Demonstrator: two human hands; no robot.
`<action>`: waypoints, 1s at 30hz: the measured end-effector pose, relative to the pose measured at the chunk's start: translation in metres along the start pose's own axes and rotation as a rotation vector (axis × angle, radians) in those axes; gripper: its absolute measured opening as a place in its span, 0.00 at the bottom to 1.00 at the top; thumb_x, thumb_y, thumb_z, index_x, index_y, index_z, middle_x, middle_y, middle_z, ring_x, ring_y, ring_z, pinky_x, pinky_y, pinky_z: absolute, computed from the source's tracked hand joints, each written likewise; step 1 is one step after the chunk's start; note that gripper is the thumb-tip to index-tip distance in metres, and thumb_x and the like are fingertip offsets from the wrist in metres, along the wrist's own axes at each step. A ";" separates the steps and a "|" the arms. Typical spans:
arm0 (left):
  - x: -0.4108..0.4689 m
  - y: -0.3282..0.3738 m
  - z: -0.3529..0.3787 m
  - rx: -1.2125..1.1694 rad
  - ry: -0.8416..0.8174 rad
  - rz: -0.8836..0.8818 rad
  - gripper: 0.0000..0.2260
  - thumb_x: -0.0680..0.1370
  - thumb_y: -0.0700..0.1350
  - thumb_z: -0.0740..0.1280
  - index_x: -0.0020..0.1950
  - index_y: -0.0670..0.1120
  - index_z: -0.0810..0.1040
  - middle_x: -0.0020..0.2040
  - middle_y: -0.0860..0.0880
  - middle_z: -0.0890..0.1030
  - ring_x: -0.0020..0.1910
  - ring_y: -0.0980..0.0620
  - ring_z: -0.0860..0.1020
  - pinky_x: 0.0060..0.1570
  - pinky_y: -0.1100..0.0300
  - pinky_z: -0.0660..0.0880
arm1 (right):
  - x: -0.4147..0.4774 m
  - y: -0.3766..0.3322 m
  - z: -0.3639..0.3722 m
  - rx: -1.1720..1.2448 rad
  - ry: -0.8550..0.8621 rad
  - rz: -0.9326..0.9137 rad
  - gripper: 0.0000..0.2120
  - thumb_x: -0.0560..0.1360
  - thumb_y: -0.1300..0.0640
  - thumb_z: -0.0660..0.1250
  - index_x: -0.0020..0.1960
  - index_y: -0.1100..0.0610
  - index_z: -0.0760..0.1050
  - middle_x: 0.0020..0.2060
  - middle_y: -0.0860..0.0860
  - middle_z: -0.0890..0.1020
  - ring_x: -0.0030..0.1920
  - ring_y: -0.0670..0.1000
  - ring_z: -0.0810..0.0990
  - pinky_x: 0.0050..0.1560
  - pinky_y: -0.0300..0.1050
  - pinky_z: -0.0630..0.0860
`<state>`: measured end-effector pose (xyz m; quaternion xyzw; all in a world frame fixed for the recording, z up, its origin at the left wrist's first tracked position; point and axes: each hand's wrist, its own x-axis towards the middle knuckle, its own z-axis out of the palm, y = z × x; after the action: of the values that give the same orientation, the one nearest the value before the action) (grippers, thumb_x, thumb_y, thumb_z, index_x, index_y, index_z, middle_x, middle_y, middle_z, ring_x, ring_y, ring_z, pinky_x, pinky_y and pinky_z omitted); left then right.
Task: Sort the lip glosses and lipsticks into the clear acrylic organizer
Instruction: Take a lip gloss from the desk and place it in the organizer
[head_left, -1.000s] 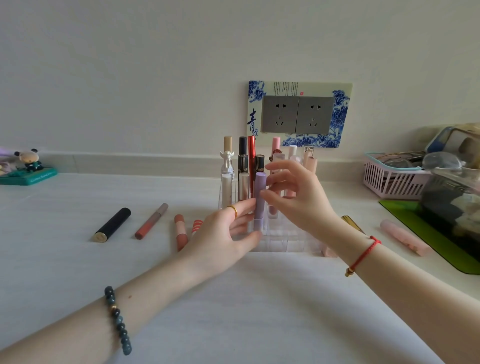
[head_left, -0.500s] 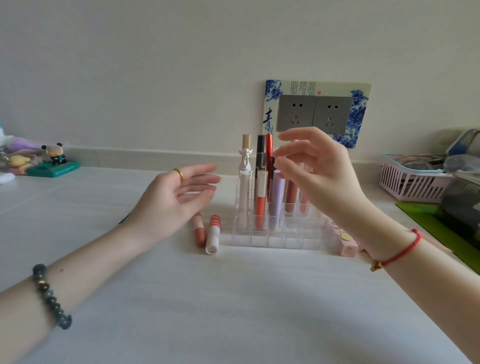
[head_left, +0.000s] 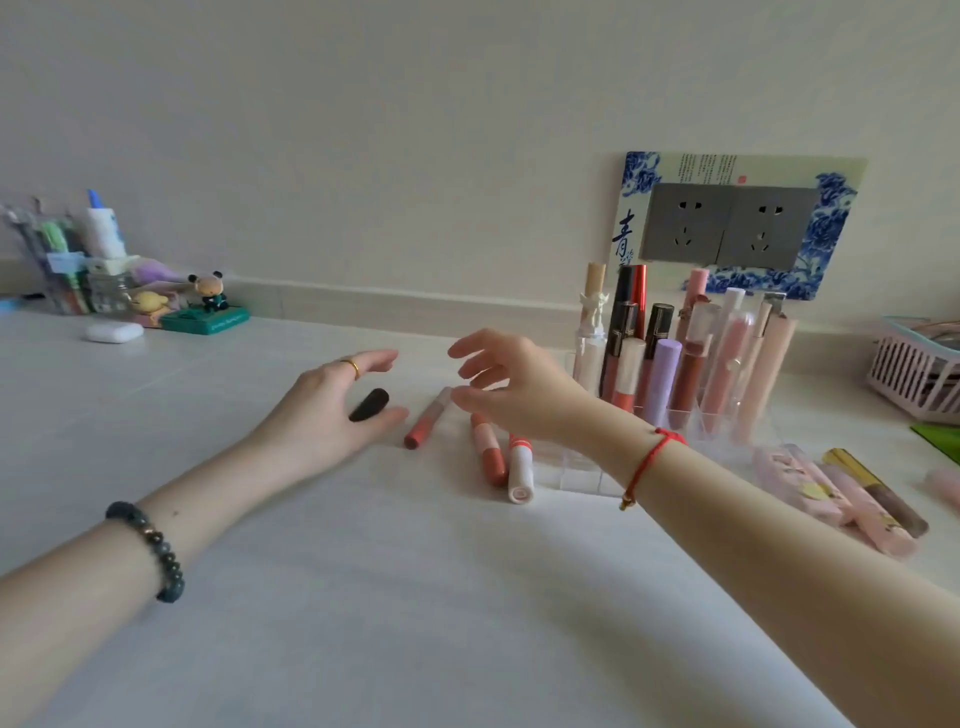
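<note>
Both hands' fingers apart and empty, left hand (head_left: 332, 415) over black tube (head_left: 369, 405), right hand (head_left: 511, 387) beside organizer (head_left: 587, 467).

A pale desk (head_left: 467, 597) carries a black tube (head_left: 370, 404) between the left fingers (head_left: 376, 360), a coral gloss (head_left: 427, 427) just beside them, two lipsticks (head_left: 498, 457) below the right fingers (head_left: 475, 340), and the clear organizer (head_left: 582, 475) beyond the right wrist.

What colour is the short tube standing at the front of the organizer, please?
Pale lilac; the short tube in the organizer shows clearly in the head view.
</note>
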<state>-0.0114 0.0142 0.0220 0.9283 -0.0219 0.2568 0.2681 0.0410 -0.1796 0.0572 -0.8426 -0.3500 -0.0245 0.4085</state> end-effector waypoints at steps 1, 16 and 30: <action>-0.001 -0.005 0.002 0.051 -0.020 0.006 0.27 0.70 0.53 0.70 0.67 0.51 0.68 0.63 0.57 0.73 0.65 0.56 0.69 0.60 0.66 0.61 | 0.007 0.005 0.006 -0.036 -0.021 0.023 0.19 0.72 0.57 0.67 0.62 0.54 0.70 0.55 0.54 0.77 0.54 0.52 0.77 0.58 0.46 0.74; 0.000 -0.024 0.023 0.194 -0.082 0.051 0.31 0.69 0.63 0.66 0.68 0.51 0.67 0.68 0.54 0.71 0.67 0.56 0.66 0.63 0.64 0.60 | 0.069 0.047 0.046 -0.360 -0.172 0.270 0.22 0.78 0.45 0.52 0.58 0.61 0.74 0.57 0.58 0.77 0.56 0.57 0.73 0.48 0.44 0.65; -0.006 -0.008 0.017 0.185 -0.028 0.109 0.30 0.66 0.60 0.71 0.64 0.49 0.73 0.62 0.53 0.77 0.62 0.54 0.72 0.61 0.64 0.62 | 0.052 0.023 0.027 0.022 0.095 0.118 0.09 0.73 0.53 0.64 0.53 0.52 0.71 0.46 0.50 0.78 0.49 0.53 0.78 0.47 0.45 0.73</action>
<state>-0.0073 0.0115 0.0025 0.9501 -0.0522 0.2586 0.1667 0.0878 -0.1402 0.0408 -0.8551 -0.2802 -0.0367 0.4347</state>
